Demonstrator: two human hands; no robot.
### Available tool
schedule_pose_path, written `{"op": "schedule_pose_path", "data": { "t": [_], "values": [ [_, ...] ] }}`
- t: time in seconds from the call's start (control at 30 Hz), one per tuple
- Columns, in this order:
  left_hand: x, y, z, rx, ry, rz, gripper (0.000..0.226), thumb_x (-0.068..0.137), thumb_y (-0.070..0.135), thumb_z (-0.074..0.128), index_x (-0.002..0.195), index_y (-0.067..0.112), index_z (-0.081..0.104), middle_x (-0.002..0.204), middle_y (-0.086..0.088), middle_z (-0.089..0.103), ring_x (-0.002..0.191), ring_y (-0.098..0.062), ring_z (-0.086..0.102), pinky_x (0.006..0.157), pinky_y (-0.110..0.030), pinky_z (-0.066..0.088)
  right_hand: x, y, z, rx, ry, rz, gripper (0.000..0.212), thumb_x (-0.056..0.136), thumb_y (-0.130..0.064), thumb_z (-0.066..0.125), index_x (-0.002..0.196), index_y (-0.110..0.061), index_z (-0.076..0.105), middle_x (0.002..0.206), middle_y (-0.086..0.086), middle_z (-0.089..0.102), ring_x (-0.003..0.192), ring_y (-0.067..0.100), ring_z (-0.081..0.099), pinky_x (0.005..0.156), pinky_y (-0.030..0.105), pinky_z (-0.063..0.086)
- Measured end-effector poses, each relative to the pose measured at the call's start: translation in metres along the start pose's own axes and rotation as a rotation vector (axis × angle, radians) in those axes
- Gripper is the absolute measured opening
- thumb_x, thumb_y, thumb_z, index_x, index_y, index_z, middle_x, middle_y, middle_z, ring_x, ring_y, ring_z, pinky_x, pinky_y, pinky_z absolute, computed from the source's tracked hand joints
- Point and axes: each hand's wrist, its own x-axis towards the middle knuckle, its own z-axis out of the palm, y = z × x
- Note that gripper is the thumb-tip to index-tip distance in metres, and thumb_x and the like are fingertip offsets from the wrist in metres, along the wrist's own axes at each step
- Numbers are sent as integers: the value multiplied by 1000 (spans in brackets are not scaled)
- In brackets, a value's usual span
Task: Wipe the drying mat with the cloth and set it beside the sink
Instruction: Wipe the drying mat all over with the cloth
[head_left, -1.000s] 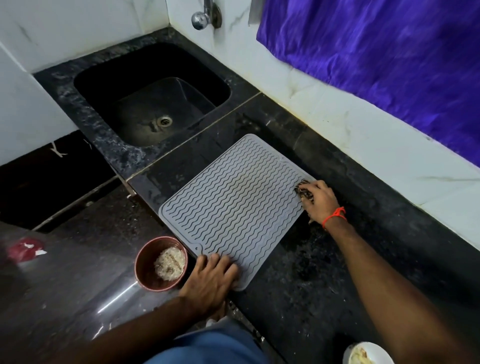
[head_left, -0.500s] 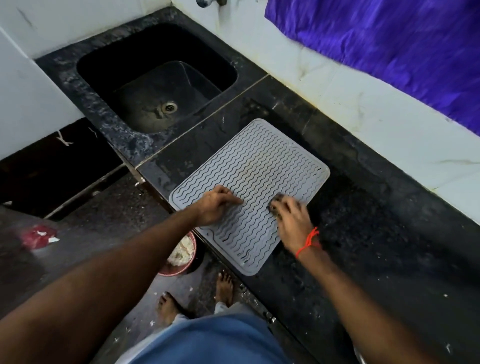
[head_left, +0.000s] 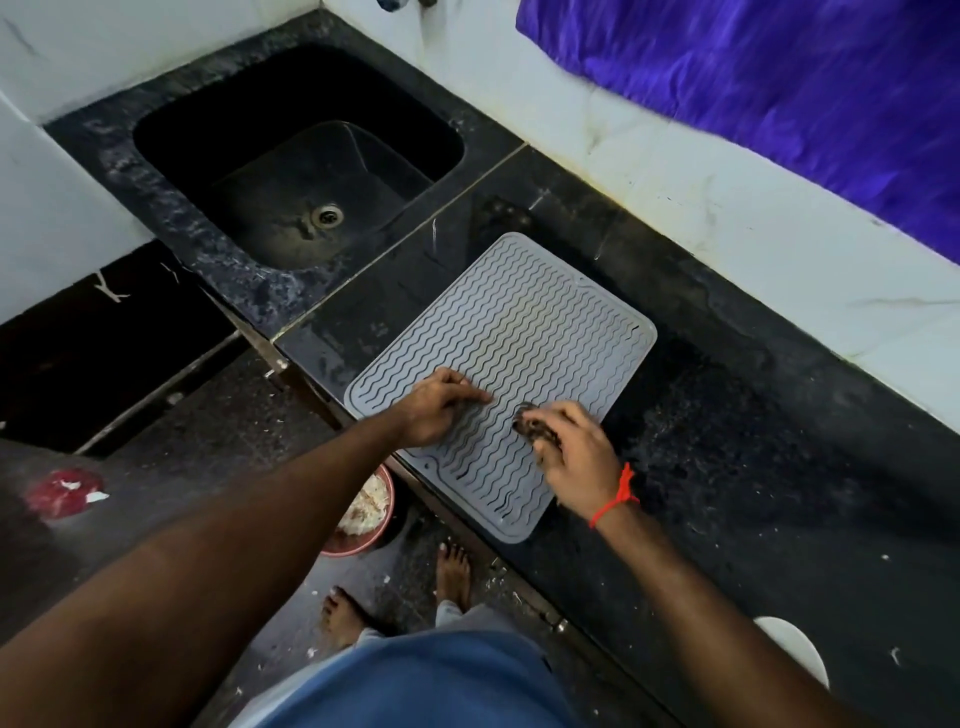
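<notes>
A grey drying mat (head_left: 524, 332) with wavy ridges lies flat on the black counter (head_left: 727, 441), to the right of the black sink (head_left: 171, 130). My left hand (head_left: 436, 410) presses on the mat's near left part, its fingers pointing right. My right hand (head_left: 571, 457), with a red thread at the wrist, grips a small dark cloth (head_left: 532, 428) against the mat's near middle. Most of the cloth is hidden under my fingers.
A red-brown bowl (head_left: 363, 519) of whitish food sits on the floor below the counter edge, partly behind my left arm. A white dish (head_left: 795, 649) shows at the counter's near right. A purple curtain (head_left: 779, 88) hangs on the back wall. My bare feet (head_left: 452, 571) stand near the bowl.
My right hand has dragged the cloth from the mat's right edge inward to its near middle. My left hand shifted from the mat's near corner up onto its left part.
</notes>
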Motion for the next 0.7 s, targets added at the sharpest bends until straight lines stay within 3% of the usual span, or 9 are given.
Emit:
{"op": "schedule_pose_path", "data": {
  "t": [0.1, 0.2, 0.3, 0.43, 0.53, 0.63, 0.7],
  "values": [
    [0, -2, 1, -42, -11, 2, 34, 99, 5, 53, 124, 21, 68, 128, -4, 41, 124, -18, 43, 112, -25, 39, -10, -7, 26, -147, -15, -21, 39, 79, -4, 57, 115, -18, 63, 116, 2, 54, 101, 27, 52, 90, 44, 49],
    [0, -3, 3, -82, 12, 12, 36, 98, -2, 51, 121, 18, 69, 126, -5, 42, 121, -17, 45, 110, -19, 39, -56, -32, 53, -173, -41, -92, 45, 76, -10, 46, 118, -20, 59, 125, 1, 52, 105, 28, 49, 90, 39, 49],
    [1, -3, 5, 16, 47, 29, 35, 101, 3, 49, 124, 20, 68, 126, -1, 43, 120, -12, 44, 111, -17, 35, -92, -51, 63, -79, -152, -127, 51, 74, -21, 31, 115, -23, 60, 125, -1, 53, 106, 25, 50, 90, 35, 49],
    [1, -3, 2, 60, 30, 16, 35, 103, 10, 47, 127, 27, 67, 128, -1, 42, 125, -16, 43, 112, -28, 35, -91, -51, 40, 265, -279, -65, 42, 79, -5, 54, 112, -29, 64, 114, -10, 55, 111, 7, 51, 97, 22, 43],
    [0, 0, 0, 62, 20, 29, 36, 103, 10, 46, 128, 24, 66, 129, -3, 42, 124, -17, 42, 112, -28, 34, -65, -38, 19, 333, -69, 24, 40, 80, 0, 61, 111, -25, 67, 113, -8, 56, 110, 6, 52, 96, 20, 41],
    [-1, 0, -3, 51, 5, 20, 37, 102, 6, 45, 128, 22, 66, 128, -4, 41, 124, -17, 41, 113, -25, 34, -25, -19, 20, 143, 113, 126, 44, 81, 1, 59, 120, -20, 62, 117, 0, 52, 110, 21, 52, 96, 36, 47],
    [-2, 1, -4, 35, 3, 25, 38, 100, -1, 45, 127, 15, 66, 128, -8, 40, 122, -17, 41, 107, -10, 32, -8, -16, 29, 7, 106, 173, 46, 81, 0, 60, 124, -17, 60, 118, 4, 52, 109, 26, 51, 96, 43, 48]
  ]
}}
